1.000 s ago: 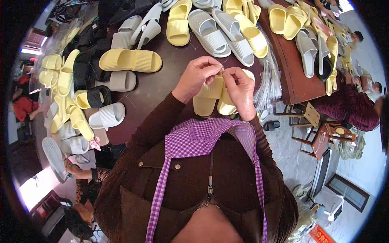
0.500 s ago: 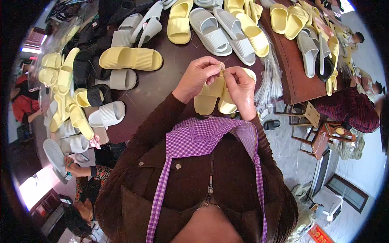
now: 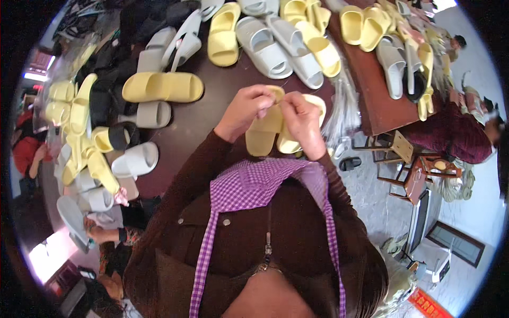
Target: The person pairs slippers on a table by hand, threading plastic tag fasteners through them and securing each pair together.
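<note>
Footwear workshop: dark table (image 3: 212, 114) w/ piles of foam slippers (image 3: 161, 87), co-worker (image 3: 456, 138) seated nearby.

We spotted a bunch of clear plastic bags (image 3: 345, 108) lying at the right edge of the dark surface (image 3: 212, 114), shiny and see-through. Down in the bottom right corner, on the floor, there was a red sign (image 3: 430, 306) with yellow lettering, rectangular, partly cut off.
</note>
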`<control>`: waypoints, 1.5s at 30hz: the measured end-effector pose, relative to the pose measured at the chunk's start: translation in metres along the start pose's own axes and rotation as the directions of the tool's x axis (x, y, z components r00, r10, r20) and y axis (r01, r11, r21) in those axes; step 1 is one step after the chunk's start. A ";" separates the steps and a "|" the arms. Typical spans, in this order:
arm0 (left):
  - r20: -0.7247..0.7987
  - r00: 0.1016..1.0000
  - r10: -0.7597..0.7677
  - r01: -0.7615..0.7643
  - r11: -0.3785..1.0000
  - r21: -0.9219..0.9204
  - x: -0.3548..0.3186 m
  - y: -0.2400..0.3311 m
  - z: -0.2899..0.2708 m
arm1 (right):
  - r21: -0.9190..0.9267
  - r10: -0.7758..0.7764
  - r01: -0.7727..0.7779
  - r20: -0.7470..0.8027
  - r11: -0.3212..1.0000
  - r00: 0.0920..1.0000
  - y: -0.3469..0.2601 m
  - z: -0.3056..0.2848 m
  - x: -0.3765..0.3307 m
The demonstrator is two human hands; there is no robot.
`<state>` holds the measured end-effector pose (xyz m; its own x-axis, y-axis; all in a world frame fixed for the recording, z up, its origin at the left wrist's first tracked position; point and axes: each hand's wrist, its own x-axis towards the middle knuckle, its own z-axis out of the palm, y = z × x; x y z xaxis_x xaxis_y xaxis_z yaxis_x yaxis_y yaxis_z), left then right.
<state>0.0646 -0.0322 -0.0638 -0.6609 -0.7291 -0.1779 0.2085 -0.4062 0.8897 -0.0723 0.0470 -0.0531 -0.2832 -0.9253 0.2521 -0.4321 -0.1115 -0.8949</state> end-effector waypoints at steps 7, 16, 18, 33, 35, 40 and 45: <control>0.053 0.996 -0.068 0.073 0.992 -0.102 0.001 -0.010 -0.006 | -0.024 -0.082 0.083 0.053 0.996 0.995 -0.011 -0.006 0.009; -0.232 0.963 0.137 -0.104 0.983 0.149 0.011 -0.044 -0.020 | -0.244 -0.088 0.057 -0.118 0.968 0.989 0.072 -0.007 0.004; -0.324 0.941 0.093 -0.008 0.967 0.253 0.000 -0.055 -0.033 | -0.267 0.077 -0.074 -0.001 0.961 0.997 0.098 -0.006 -0.012; -0.397 0.918 0.001 0.147 0.928 0.342 -0.047 -0.133 -0.051 | -0.542 0.288 -0.240 0.003 0.805 0.958 0.158 0.053 -0.024; -0.420 0.905 -0.076 0.177 0.962 0.208 -0.053 -0.127 -0.059 | -0.578 0.214 -0.188 -0.023 0.794 0.977 0.168 0.044 -0.029; -0.589 0.796 -0.137 0.196 0.980 0.037 -0.056 -0.117 -0.099 | -0.495 0.182 -0.154 0.009 0.855 0.983 0.125 -0.016 -0.010; -0.713 0.687 -0.141 0.045 0.987 -0.152 -0.060 -0.101 -0.160 | -0.654 -0.281 0.287 0.117 0.700 0.953 0.159 -0.231 0.105</control>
<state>0.1984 -0.0361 -0.2104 0.0301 -0.8362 -0.5476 0.2856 -0.5178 0.8064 -0.3685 0.0160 -0.0842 -0.0481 -0.8924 0.4486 -0.9437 -0.1065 -0.3131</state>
